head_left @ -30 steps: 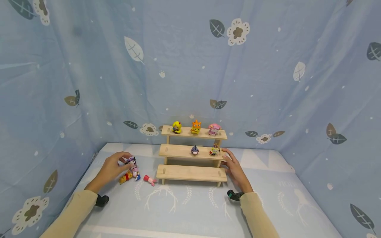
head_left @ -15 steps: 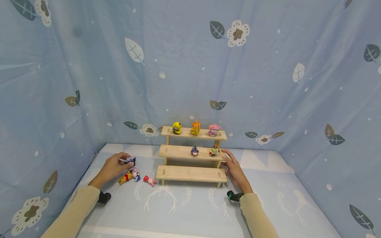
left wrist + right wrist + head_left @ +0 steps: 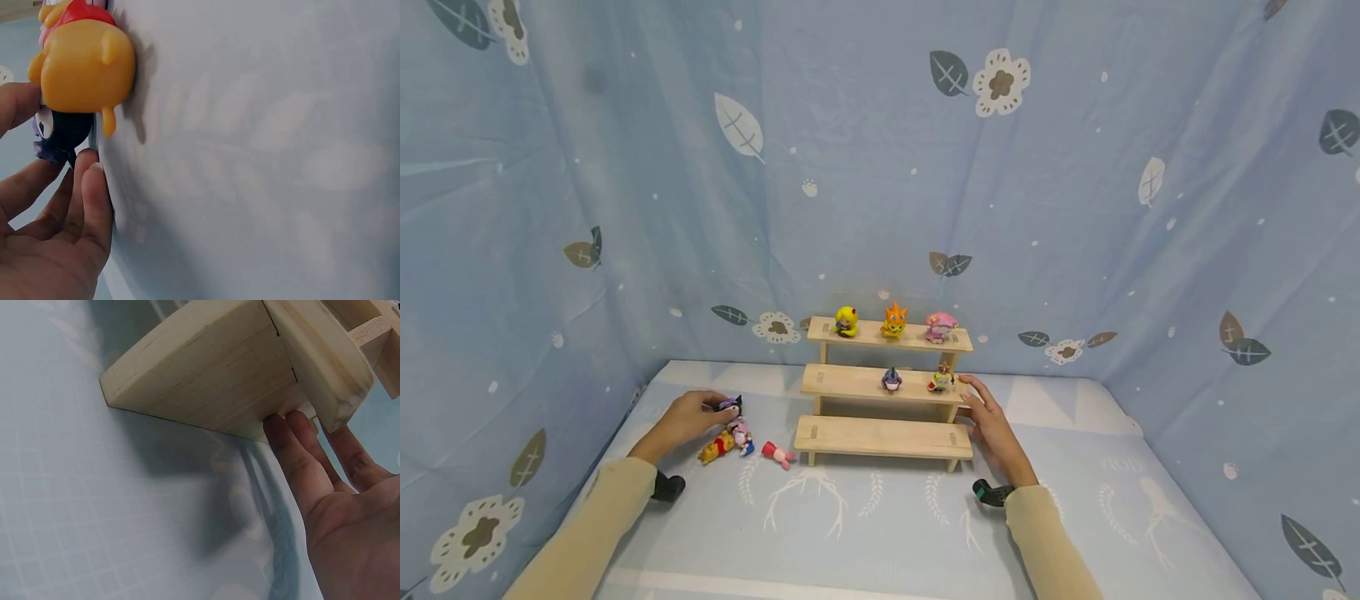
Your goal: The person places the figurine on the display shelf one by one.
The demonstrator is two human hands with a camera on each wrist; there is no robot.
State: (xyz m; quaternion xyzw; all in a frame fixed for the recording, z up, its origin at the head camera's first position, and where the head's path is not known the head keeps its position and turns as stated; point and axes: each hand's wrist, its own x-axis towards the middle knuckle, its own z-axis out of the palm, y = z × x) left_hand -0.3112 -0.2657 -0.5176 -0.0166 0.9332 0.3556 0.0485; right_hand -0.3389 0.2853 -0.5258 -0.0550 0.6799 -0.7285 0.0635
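Note:
At the left of the head view, my left hand pinches a dark purple-and-white figurine between thumb and fingers. Close up in the left wrist view, that figurine is partly hidden behind a yellow bear figurine in a red shirt. The bear lies on the cloth beside a pink-and-blue figurine. A pink figurine with a red body lies to their right. My right hand rests its extended fingers against the right end of the three-tier wooden shelf.
Yellow, orange and pink figurines stand on the top tier. A blue-purple donkey figurine and a crowned yellow figurine stand on the middle tier. Patterned blue curtain hangs behind the cloth-covered table.
My left hand and wrist have shifted slightly, the hand sitting a little lower and the sleeve further right. My right hand stays at the shelf's end.

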